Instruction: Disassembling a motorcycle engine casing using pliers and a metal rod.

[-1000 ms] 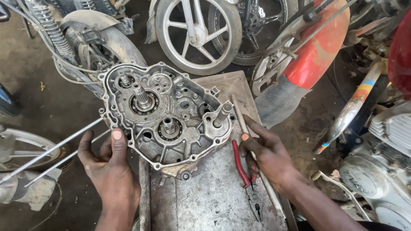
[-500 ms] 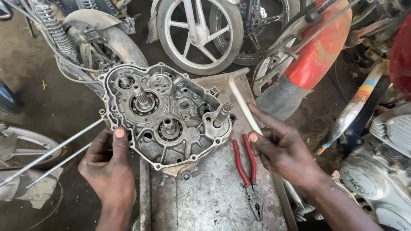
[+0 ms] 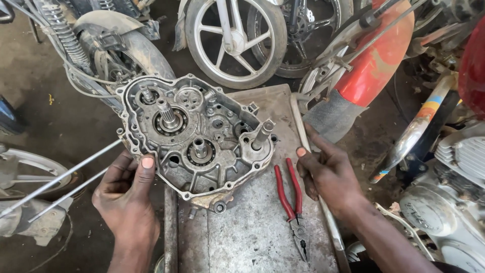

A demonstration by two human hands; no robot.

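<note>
— What's the left hand [image 3: 126, 197] doing?

— It grips the near left edge of the engine case [image 3: 194, 139], thumb pressed on top of the rim and the fingers curled underneath. So it is closed on the case.

— Where does the case sit?

— At the far left corner of a grey metal table [image 3: 257, 227], open side up. Part of it hangs past the table's left edge, where the hand holds it. Inside you can see gears, bearings and a few short shafts standing up.

— And the right hand [image 3: 328, 174]?

— Open, holding nothing. The fingers are spread and loose, hovering at the right side of the table, just right of the case but apart from it.

— Anything close to it?

— A pair of red-handled pliers [image 3: 293, 207] lies flat on the table, just left of that hand, jaws pointing near. I can't tell whether the hand touches the handles.

— What lies around the table?

— A motorcycle wheel [image 3: 235, 38] at the far side, a red fender [image 3: 379, 55] to the far right, and two thin metal rods [image 3: 60, 179] slanting off to the left over a dirty floor.
</note>
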